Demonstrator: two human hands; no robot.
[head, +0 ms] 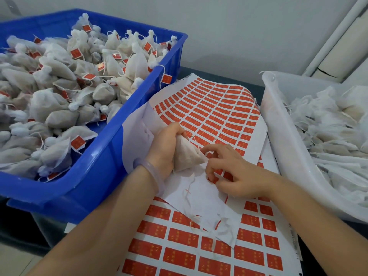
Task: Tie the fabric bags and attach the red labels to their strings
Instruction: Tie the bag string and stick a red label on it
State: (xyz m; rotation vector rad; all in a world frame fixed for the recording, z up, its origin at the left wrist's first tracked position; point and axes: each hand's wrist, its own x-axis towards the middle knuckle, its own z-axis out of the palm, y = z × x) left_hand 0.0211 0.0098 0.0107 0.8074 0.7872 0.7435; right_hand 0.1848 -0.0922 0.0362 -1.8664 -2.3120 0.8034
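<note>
Left hand [166, 145], a pale bangle [148, 172] on its wrist, closed around a filled fabric bag [186, 154] and holding it just above the sticker sheets at mid-bench. Right hand [232, 172] just beside the bag, fingers curled narrow and pinching at the peeled white part of a sheet next to the bag's corner; whether a label or string sits between the fingertips cannot be told. Thin white strings [189, 198] lying loose across the bare backing paper toward the near edge. Sheets of red labels [211, 110] overlapping from the far edge to the near edge, each label bearing small gold marks too blurred to read; tiny print along the sheet margins likewise unreadable. Blue crate [95, 162] at the left edge, heaped with tied bags carrying red labels. White translucent bin [282, 136] at the right edge, full of white bags without labels.
</note>
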